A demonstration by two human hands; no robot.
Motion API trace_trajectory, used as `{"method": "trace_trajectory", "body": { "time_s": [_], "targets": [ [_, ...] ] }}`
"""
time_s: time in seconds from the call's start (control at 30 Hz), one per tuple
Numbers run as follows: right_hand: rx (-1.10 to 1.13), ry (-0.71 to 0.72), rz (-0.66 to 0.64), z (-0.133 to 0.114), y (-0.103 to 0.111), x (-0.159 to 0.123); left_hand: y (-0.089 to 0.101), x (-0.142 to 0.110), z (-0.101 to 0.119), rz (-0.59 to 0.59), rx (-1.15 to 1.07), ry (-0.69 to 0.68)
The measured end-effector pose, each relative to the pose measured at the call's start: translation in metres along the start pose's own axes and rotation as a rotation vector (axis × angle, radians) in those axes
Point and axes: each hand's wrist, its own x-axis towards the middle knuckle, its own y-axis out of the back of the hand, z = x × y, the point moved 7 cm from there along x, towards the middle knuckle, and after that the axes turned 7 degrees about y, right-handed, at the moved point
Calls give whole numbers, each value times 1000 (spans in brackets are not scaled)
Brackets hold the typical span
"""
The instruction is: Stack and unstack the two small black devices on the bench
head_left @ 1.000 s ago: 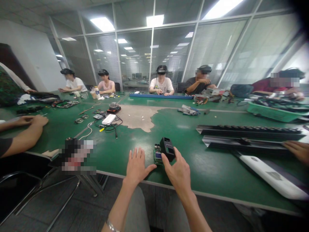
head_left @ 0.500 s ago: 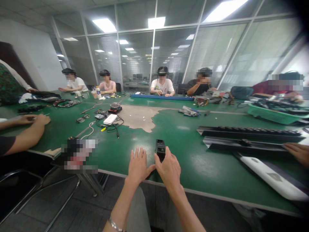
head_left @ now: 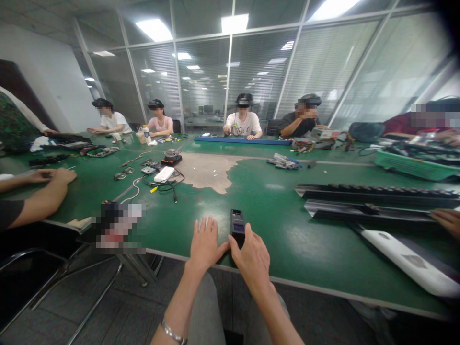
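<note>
A small black box-shaped device with a dark little screen on its face stands on the green table near the front edge. My right hand grips its near end between thumb and fingers; the palm hides the lower part. To the left, my left hand lies flat on the tabletop with its fingers stretched out and holds nothing. Its thumb points toward the device, close to the right thumb; whether they touch I cannot tell.
Left of centre are a white box with cables and metal parts. Long dark metal strips and a long white casing lie right. A green basket stands behind them. Co-workers sit around; a hand reaches in from the right.
The device has turned slightly, and its screen, earlier partly covered, now shows more fully. My right hand has shifted a little lower on it. My left hand stays flat.
</note>
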Motion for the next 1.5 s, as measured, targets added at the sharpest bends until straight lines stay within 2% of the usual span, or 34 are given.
{"method": "trace_trajectory", "body": {
  "time_s": [0.13, 0.23, 0.43, 0.7, 1.03, 1.23, 1.5],
  "targets": [
    [110, 14, 108, 5, -2, 3, -1, 0, 1, -1, 5, -4],
    [178, -5, 140, 7, -7, 8, -1, 0, 1, -7, 11, 1],
    [215, -40, 106, 13, -19, 1, -1, 2, 1, -22, 11, 11],
    [204, -32, 69, 15, -20, -2, 4, 0, 3, 8, 13, 1],
    [262, -53, 104, 16, -18, -2, 5, 0, 5, -1, -2, -12],
    [219, -90, 43, 15, -16, 2, 4, -1, 5, -6, 3, -13],
    [275, -94, 73, 8, -1, 9, 4, -1, 4, -2, -1, -13]
  ]
}}
